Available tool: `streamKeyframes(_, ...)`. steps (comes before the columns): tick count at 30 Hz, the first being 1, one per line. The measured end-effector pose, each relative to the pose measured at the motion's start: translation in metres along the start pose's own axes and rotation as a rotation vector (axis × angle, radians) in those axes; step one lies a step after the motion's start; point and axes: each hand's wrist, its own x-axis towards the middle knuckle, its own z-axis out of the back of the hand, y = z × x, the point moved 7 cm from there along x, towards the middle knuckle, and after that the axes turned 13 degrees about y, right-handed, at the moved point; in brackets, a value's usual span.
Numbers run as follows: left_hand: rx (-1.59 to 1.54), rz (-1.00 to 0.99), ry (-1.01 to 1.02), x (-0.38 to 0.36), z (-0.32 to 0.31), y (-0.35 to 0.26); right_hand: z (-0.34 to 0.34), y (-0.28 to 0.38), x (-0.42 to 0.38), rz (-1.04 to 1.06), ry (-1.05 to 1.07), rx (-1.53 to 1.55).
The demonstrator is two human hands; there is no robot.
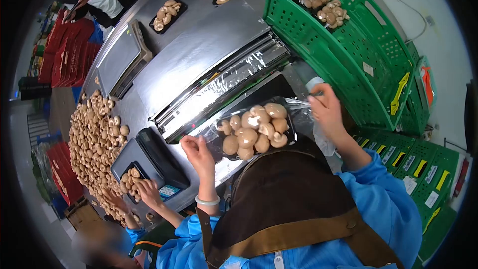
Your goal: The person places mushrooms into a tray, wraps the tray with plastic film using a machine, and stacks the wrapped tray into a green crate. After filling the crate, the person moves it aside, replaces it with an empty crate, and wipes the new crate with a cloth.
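A black tray of brown-capped mushrooms (254, 132) lies in front of my apron, with clear plastic film (301, 114) glinting over it. My right hand (326, 112) pinches a gathered edge of that film at the tray's right end. On the other side, my left hand (199, 155) has thumb and fingers drawn together at the film's left edge; the thin film is hard to make out there. Just beyond the tray runs the film wrapping machine (214, 87), with crinkled film across its slot.
Green crates stand at right; the upper crate (348, 50) holds wrapped mushroom trays. A scale (122, 62), more trays and a mushroom pile (97, 139) occupy the steel table. At lower left a co-worker's hands (149, 194) touch mushrooms on another scale. Another person stands upper left.
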Motion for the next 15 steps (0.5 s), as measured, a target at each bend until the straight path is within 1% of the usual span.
streamKeyframes(1,0.178,-0.056,0.045,0.006,-0.009,-0.007,0.021,-0.01,-0.008,0.049,-0.071,-0.096)
streamKeyframes(2,0.496,-0.124,0.046,0.008,-0.024,-0.022,0.038,-0.03,-0.011,0.098,-0.147,-0.191)
streamKeyframes(4,0.764,-0.165,0.225,0.023,-0.064,-0.007,0.062,-0.098,-0.01,0.119,-0.335,-0.384)
streamKeyframes(5,0.924,-0.294,0.267,0.029,-0.088,-0.015,0.072,-0.122,-0.012,0.126,-0.425,-0.481)
streamKeyframes(6,1.07,-0.431,0.313,0.033,-0.112,-0.022,0.06,-0.13,-0.012,0.146,-0.5,-0.578)
streamKeyframes(7,0.985,-0.511,0.38,0.041,-0.135,-0.027,0.049,-0.147,-0.008,0.17,-0.53,-0.661)
streamKeyframes(8,0.899,-0.584,0.451,0.043,-0.154,-0.032,0.043,-0.182,-0.007,-0.056,-0.534,-0.638)
streamKeyframes(9,0.82,-0.527,0.555,0.044,-0.166,-0.031,0.036,-0.204,-0.006,0.046,-0.516,0.016)
streamKeyframes(10,0.737,-0.478,0.653,0.046,-0.181,-0.035,0.015,-0.144,-0.008,0.401,-0.314,-0.433)
streamKeyframes(11,0.409,-0.104,0.714,0.048,-0.187,-0.024,-0.015,-0.095,-0.021,0.739,-0.092,-0.892)
streamKeyframes(12,-0.453,-0.016,0.653,0.037,-0.2,-0.033,-0.033,-0.084,-0.035,0.847,-0.008,-0.883)
streamKeyframes(13,-0.337,-0.053,0.85,0.02,-0.21,-0.049,-0.063,-0.063,-0.053,0.819,-0.579,-1.467)
streamKeyframes(14,-0.214,-0.086,1.041,-0.003,-0.213,-0.067,-0.099,-0.033,-0.068,0.507,-1.459,-1.898)
streamKeyframes(15,-0.267,-0.013,1.115,-0.022,-0.212,-0.089,-0.121,-0.01,-0.079,0.38,-1.794,-1.764)
